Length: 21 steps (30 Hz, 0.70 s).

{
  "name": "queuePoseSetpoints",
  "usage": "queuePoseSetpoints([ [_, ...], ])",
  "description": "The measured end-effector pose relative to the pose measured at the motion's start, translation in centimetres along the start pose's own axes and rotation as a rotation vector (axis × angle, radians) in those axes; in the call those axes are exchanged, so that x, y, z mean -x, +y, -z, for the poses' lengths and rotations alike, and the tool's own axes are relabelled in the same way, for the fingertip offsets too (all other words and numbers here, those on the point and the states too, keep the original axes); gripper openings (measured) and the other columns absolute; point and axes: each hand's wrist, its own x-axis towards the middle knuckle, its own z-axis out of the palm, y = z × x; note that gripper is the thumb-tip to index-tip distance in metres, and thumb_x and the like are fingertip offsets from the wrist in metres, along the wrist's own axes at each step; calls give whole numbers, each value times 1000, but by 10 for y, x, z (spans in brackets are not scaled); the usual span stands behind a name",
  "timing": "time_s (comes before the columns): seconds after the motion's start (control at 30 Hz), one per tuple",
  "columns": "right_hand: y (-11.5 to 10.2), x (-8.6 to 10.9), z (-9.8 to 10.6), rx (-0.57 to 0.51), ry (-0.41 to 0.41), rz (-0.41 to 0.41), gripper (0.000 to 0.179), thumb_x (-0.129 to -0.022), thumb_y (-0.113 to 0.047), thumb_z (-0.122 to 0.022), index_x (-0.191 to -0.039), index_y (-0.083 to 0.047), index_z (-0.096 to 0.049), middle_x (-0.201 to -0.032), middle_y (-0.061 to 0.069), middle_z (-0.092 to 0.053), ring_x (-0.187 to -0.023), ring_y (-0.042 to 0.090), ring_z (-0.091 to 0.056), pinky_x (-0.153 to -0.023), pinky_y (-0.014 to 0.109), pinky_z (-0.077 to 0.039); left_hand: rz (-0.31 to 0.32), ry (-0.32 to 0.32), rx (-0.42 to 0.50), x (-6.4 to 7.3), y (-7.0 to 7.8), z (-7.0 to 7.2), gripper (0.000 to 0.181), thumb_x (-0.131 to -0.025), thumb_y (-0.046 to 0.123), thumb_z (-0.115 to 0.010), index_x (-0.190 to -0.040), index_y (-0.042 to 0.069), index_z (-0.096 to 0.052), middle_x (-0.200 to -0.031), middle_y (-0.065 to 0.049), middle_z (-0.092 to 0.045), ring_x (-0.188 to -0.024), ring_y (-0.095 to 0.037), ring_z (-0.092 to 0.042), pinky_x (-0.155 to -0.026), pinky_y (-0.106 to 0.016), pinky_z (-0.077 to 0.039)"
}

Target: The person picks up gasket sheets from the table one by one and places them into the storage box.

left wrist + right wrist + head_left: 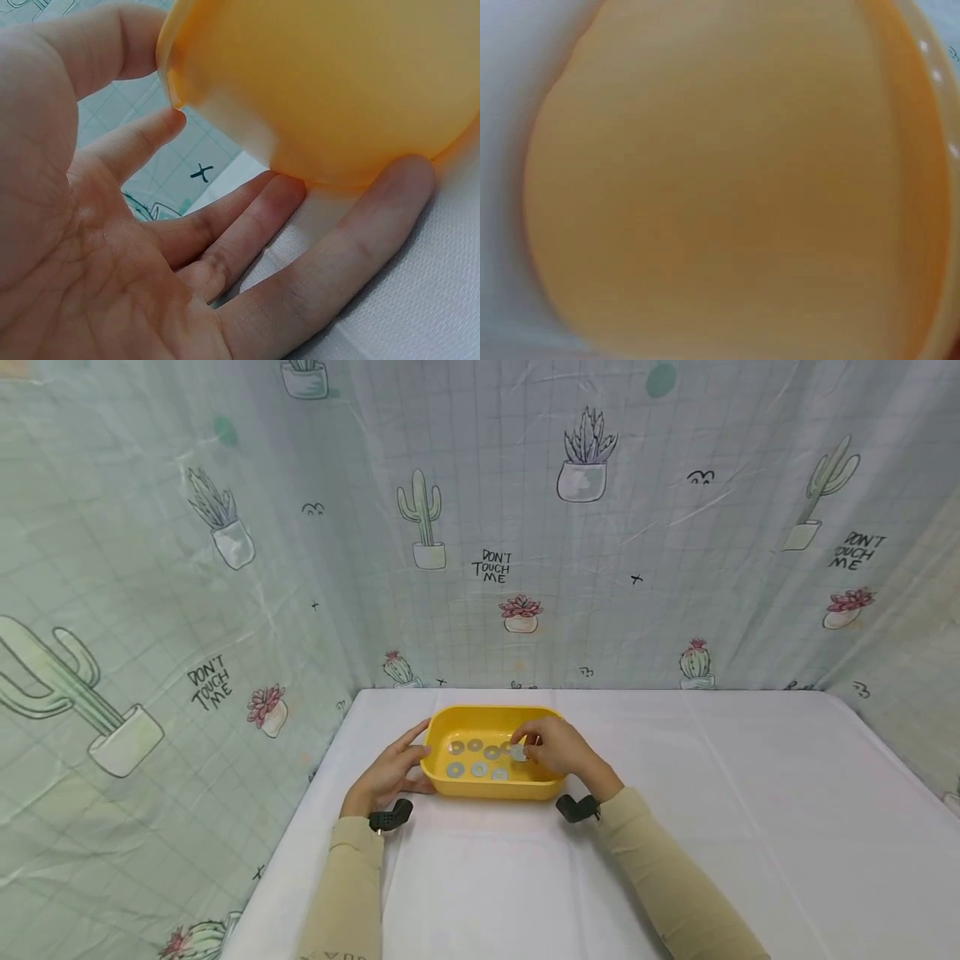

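A shallow yellow plastic tray (491,789) rests on the table with several flat silver washers (455,769) spread over its floor. My left hand (388,772) holds the tray's left end. In the left wrist view, that hand's fingers (382,210) touch the lower edge and outer wall of the tray (322,90), and one bent finger meets its rim. Over the tray's right half, my right hand (558,747) pinches one washer (519,752) between thumb and fingers. The right wrist view is filled by the tray's blurred wall (720,180); the right hand is hidden there.
A white cloth covers the table (675,760) around the tray. Behind and to the left hangs a pale curtain (480,510) printed with potted cacti. A black wrist camera sits on each wrist, close to the tray's near side.
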Motion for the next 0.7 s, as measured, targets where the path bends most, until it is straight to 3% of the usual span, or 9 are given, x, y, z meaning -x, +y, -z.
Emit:
queuePoseSetpoints([
  [0.37, -1, -17, -15, 17, -51, 42, 23, -92, 1, -64, -106, -9, -79, -83, 1, -69, -68, 12, -55, -61, 23, -46, -6, -13, 0, 0, -2, -1, 59, -104, 28, -54, -157, 46, -34, -146, -21, -52, -116, -32, -65, -87, -54, -63],
  [0.7, -5, -22, -24, 34, -33, -113, 22, -89, 2, -64, -100, -10, -79, -86, 5, -65, -75, 18, -53, -65, 25, -44, -1, 13, 10, 1, 0, -4, 58, -104, 25, -54, -155, 47, -37, -144, -20, -54, -115, -32, -66, -85, -55, -63],
])
